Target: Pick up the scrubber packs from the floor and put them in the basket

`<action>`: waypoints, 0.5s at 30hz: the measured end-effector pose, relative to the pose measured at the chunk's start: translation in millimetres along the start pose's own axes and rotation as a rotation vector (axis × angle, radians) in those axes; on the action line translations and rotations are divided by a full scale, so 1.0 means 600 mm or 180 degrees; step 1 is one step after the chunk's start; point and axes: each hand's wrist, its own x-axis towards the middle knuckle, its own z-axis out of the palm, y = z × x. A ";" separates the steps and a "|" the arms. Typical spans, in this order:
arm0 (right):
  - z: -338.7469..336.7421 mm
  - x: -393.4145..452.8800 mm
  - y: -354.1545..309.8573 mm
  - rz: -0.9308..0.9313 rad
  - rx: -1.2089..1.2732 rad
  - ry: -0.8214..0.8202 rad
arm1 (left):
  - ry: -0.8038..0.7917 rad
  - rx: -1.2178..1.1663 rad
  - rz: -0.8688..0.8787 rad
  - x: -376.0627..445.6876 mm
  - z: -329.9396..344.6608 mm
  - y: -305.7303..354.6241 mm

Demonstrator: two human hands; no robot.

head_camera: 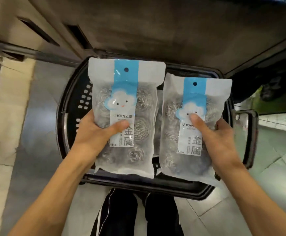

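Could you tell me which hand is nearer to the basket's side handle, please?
Right. The right hand, gripping a scrubber pack, sits just beside the side handle; the left hand, holding the other pack, is across the basket.

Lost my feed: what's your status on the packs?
Left hand and right hand each hold one scrubber pack. Both over the black basket. Nothing blocking the drop.
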 end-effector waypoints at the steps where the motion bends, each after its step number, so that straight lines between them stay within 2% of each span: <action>1: 0.003 0.010 0.011 0.0012 0.0003 0.0007 | -0.0040 0.0000 -0.0015 0.006 0.002 -0.007; 6: 0.021 0.072 0.069 0.0088 -0.0196 -0.0001 | -0.0232 -0.0023 -0.0086 0.016 0.005 -0.021; 12: 0.052 0.147 0.129 0.0329 -0.1419 0.0321 | -0.0279 -0.0176 -0.0182 0.032 -0.002 -0.034; 15: 0.059 0.151 0.137 0.0034 -0.2041 0.0575 | -0.0262 -0.0185 -0.0199 0.039 -0.006 -0.038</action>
